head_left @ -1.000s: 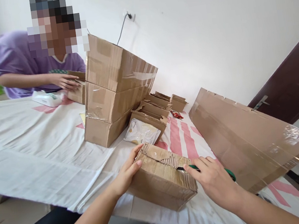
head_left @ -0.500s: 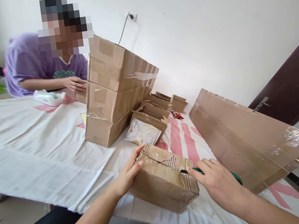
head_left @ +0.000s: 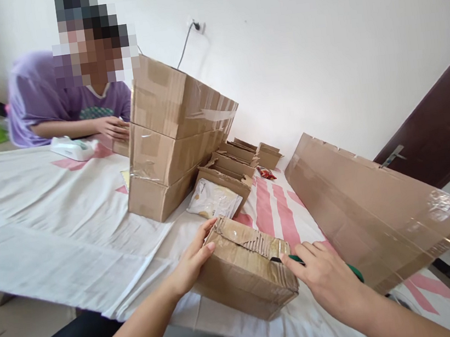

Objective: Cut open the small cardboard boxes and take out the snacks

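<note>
A small taped cardboard box (head_left: 242,271) lies on the white cloth near the table's front edge. My left hand (head_left: 191,261) grips its left end, fingers curled over the top corner. My right hand (head_left: 327,282) is closed round a green-handled cutter (head_left: 352,270), whose dark tip touches the box's torn top seam at the right end. Most of the cutter is hidden under my fingers.
A stack of three taped boxes (head_left: 175,136) stands behind. Open flat cartons (head_left: 229,170) and a white packet (head_left: 212,200) lie beside it. A large cardboard sheet (head_left: 371,210) leans at the right. Across the table (head_left: 48,214) a person in purple handles a box beside a white device (head_left: 71,147).
The cutter tip and my right hand have slid slightly right along the box's top seam. My left hand keeps its hold. The person opposite has straightened up a little.
</note>
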Tool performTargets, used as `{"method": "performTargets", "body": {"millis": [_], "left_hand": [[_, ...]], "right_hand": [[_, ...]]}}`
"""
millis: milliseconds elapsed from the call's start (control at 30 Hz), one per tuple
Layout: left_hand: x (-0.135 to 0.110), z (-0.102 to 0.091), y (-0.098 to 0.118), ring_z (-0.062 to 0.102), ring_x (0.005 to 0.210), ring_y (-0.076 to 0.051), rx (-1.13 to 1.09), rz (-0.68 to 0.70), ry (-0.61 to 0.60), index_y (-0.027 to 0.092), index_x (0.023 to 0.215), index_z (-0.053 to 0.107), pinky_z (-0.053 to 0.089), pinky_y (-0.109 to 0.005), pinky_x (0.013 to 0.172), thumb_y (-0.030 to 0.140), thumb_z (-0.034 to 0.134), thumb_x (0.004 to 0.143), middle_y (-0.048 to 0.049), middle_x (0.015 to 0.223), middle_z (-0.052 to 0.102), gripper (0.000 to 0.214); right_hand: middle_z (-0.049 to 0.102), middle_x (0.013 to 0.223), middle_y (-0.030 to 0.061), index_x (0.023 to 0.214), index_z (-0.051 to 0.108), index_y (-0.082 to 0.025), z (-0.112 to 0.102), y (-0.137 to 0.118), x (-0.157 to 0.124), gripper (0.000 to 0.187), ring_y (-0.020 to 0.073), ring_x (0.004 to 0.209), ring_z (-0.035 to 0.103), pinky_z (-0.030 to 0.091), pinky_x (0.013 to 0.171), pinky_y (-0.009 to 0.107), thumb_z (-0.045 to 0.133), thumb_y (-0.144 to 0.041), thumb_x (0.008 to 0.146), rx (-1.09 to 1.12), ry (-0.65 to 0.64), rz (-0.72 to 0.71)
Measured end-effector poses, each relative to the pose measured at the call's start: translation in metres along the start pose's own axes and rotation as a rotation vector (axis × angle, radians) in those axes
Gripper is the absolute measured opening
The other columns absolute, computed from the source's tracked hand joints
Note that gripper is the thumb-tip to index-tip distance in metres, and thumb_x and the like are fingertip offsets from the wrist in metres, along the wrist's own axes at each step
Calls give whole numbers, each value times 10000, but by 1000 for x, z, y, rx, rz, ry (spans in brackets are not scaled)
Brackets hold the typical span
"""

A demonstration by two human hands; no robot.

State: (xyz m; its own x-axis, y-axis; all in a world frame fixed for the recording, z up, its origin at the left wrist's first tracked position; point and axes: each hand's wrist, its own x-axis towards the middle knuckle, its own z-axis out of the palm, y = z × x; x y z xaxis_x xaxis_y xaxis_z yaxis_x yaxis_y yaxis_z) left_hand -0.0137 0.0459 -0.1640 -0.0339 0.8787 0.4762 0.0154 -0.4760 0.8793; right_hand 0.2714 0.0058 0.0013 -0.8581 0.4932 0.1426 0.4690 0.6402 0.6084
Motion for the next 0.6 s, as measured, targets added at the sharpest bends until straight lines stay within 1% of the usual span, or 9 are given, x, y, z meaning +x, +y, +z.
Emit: {"method": "performTargets", "body": {"millis": [100,267,367,500,600], "left_hand": [[0,0,0,287,1440,-359,-15,1,0,209,1444,385,317,-508,1153,531,404,914,-93,1500,458,621],[0,0,0,284,1444,-352,-33,-25,2,214,1434,385,331,-482,1150,547,407,911,-74,1534,417,620],[0,0,0,294,1439,-357,-38,-24,0,207,1436,384,314,-491,1157,561,416,903,-84,1527,426,641],[0,-1,0,285,1442,-351,-66,-29,-1,212,1435,382,292,-497,1167,538,434,909,-87,1531,416,621],[0,-1,2,297,1435,-351,-59,-20,-1,213,1441,367,274,-508,1174,535,415,920,-91,1531,412,614]], "right_hand": [[610,822,25,1066,619,-195,0,1,-1,320,180,707,537,344,645,309,592,-8,807,25,-18,-8],[616,823,24,1049,618,-201,1,2,0,316,185,718,540,341,651,308,608,-11,797,27,10,23],[608,793,18,987,625,-200,-4,3,-2,287,184,701,538,337,646,312,615,-6,776,-12,-5,5],[590,749,17,936,631,-204,-13,6,-4,254,197,681,535,329,638,330,599,-9,776,-79,-23,-12],[581,748,23,955,638,-208,-15,10,-5,272,199,674,524,325,636,334,555,-4,795,-97,-6,29]]}}
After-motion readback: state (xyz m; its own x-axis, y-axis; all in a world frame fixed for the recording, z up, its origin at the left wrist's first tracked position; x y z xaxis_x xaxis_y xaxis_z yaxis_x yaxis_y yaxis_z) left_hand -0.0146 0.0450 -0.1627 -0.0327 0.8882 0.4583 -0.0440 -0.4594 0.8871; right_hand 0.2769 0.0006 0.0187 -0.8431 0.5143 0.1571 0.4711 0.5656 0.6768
